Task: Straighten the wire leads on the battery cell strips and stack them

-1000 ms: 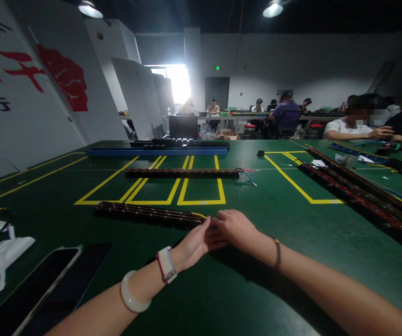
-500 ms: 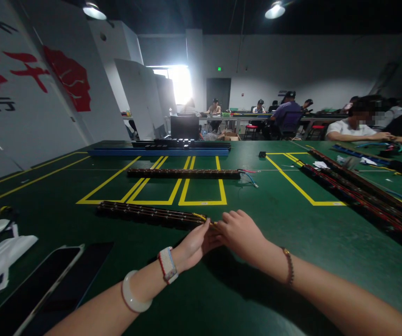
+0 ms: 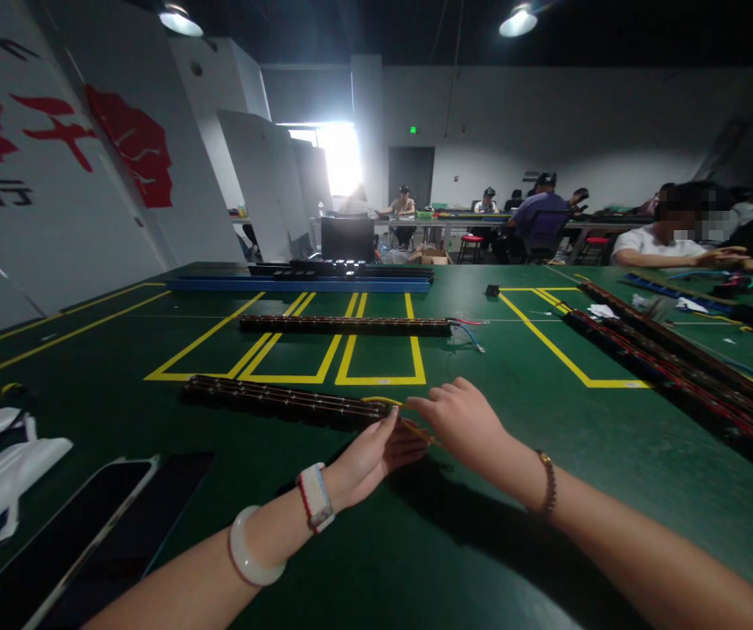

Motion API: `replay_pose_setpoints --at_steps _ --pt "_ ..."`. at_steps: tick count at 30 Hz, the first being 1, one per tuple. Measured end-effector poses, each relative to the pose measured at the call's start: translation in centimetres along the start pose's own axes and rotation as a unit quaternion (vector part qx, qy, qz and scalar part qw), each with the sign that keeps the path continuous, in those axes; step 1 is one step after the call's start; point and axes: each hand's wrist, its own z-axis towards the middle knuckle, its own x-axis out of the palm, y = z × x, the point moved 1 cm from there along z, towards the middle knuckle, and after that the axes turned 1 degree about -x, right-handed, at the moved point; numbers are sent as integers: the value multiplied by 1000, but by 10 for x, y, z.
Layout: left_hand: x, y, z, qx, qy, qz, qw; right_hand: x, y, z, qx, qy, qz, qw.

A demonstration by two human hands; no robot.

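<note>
A long dark bar (image 3: 277,401) with rows of small bright joints lies slightly slanted on the green table. A yellow wire (image 3: 379,401) comes out at its right end. My left hand (image 3: 366,459) is at that end, thumb on top and fingers stretched beneath, with the wire between them. My right hand (image 3: 464,424) is just to the right, fingers curled at the wire's free part; its fingertips are partly hidden. The wire's exact course between the two hands is hard to make out.
Behind lies a similar bar (image 3: 350,325) with red and blue leads, across yellow tape outlines. Farther back is a blue rail (image 3: 297,285). Several long wired bars (image 3: 671,350) run along the right. Dark flat panels (image 3: 120,525) and a white part (image 3: 15,481) lie at left. A co-worker (image 3: 658,236) sits at right.
My right hand has shifted a little right, away from my left hand, and more of the yellow wire shows between them. My left hand stays almost in place.
</note>
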Motion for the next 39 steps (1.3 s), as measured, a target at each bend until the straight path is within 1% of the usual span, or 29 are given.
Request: replay_pose_setpoints --at_steps 2,5,9,12,15,17,19,21,26,28,30,31,32,34,35,37,38,39 --pt "3 -2 -2 0 -6 5 1000 7 -10 3 -12 -25 -7 1000" --pt "4 -4 -4 -8 -6 27 1000 23 -22 7 -17 -33 -17 999" --pt "1 -3 -3 -11 -7 54 998 47 -29 10 -59 -12 -29 998" --pt "-1 -1 -2 -11 -10 57 998 60 -29 9 -97 -1 -38 995" --pt "-2 -2 -1 -27 -8 69 997 65 -29 7 -106 -18 -46 993" --pt "-2 -4 -3 -43 -19 96 994 67 -28 5 -103 -29 -44 993" --pt "0 -8 -6 -58 -39 149 986 67 -28 5 -103 -34 -34 994" --pt "2 -13 -9 -67 -54 221 972 68 -28 5 -102 -36 -22 994" --pt "4 -17 -10 -68 -67 384 919 70 -28 6 -93 -33 0 995" --pt "3 -15 -9 -68 -73 450 888 70 -28 6 -90 -32 5 995" --pt "3 -14 -9 -71 -91 519 847 70 -27 7 -88 -33 9 995" --pt "3 -14 -10 -58 -109 558 821 70 -27 7 -88 -35 9 995" --pt "4 -14 -11 -31 -129 596 792 70 -27 7 -87 -35 10 996" --pt "6 -15 -14 51 -163 656 735 70 -27 8 -87 -35 10 996" --pt "7 -15 -15 91 -175 675 711 69 -27 8 -87 -35 11 996" --pt "7 -12 -17 137 -188 696 679 69 -27 7 -86 -36 13 996" --pt "6 -10 -17 146 -191 701 672 69 -27 7 -85 -37 14 996" --pt "5 -8 -16 152 -193 700 671 69 -27 7 -83 -39 17 996"
